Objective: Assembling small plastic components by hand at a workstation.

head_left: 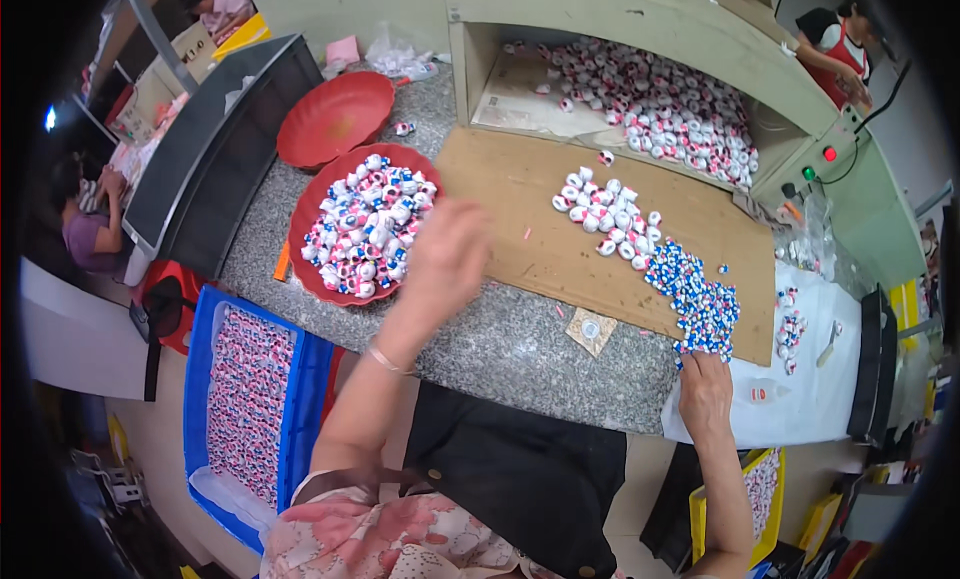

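My left hand [452, 254] is smeared by motion beside the right rim of a scalloped red bowl [340, 297]. What it holds, if anything, does not show. White rounded pieces [375, 219] with pink and blue parts heap up in that bowl. My right hand [708, 384] touches the near end of a pile of tiny blue, white and pink pieces [697, 297]. Its fingers are bent and pressed together, with the tips partly hidden at the pile. Next to that pile lies a group of larger white-and-pink rounded pieces [605, 214] on a cardboard sheet [510, 204].
Behind the cardboard, a cabinet [640, 19] holds many white-and-pink pieces. Another red bowl [335, 119] stands at the back left. A blue crate [197, 379] of small pieces is at lower left. On white cloth [810, 399] lie a small bottle [765, 390] and more pieces.
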{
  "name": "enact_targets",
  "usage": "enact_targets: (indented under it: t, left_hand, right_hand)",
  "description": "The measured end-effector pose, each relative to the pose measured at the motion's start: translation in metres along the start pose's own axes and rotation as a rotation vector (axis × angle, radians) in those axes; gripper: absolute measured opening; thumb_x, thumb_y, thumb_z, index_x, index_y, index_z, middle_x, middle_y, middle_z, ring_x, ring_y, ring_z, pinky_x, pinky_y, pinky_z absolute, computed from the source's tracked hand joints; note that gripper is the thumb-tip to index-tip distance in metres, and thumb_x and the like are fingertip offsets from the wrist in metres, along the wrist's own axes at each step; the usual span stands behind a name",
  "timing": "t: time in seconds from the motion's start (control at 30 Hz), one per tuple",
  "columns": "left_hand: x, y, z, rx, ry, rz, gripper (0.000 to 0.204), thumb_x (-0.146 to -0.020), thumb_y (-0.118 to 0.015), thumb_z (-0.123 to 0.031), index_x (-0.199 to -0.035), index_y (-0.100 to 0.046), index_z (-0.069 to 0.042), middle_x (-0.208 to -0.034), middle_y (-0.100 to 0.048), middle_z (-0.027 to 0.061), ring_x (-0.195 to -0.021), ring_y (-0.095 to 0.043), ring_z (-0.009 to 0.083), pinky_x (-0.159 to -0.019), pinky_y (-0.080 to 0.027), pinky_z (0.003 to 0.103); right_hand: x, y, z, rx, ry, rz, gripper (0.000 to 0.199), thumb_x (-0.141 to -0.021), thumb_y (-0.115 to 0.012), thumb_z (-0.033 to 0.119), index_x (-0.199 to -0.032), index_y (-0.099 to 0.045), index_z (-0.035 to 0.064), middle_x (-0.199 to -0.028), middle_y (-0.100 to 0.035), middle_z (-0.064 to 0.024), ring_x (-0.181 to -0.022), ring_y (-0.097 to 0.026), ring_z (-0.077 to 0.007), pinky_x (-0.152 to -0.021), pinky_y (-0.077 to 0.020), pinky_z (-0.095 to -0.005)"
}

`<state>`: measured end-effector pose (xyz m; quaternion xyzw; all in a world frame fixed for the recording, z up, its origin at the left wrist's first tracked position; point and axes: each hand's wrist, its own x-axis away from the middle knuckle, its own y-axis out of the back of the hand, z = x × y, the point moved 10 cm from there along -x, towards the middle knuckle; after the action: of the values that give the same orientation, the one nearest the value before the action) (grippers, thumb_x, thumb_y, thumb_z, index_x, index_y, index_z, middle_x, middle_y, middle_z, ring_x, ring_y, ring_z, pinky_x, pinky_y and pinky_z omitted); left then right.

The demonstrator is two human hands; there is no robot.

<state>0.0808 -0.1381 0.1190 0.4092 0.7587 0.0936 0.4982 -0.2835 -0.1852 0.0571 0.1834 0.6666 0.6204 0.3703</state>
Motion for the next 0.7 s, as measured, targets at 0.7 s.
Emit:
enact_targets:
  t: [0.7]
  left_hand:
    - [0.068,-0.12,0.007,1.232,0.815,0.488,0.035,-0.093,-0.068,-0.006,-0.126,-0.06,-0.001,-0.099,-0.069,0.0056,-0.082,-0.065,0.0131,-0.072,-0.054,0.027]
  right_hand:
    - [-0.034,-0.021,0.035,-0.344,-0.033,0.211,0.015,-0.083,-0.069,0.002,-0.098,-0.068,0.001,-0.088,-0.065,-0.0162,-0.08,-0.066,-0.037,-0.067,-0.0526,-0.044]
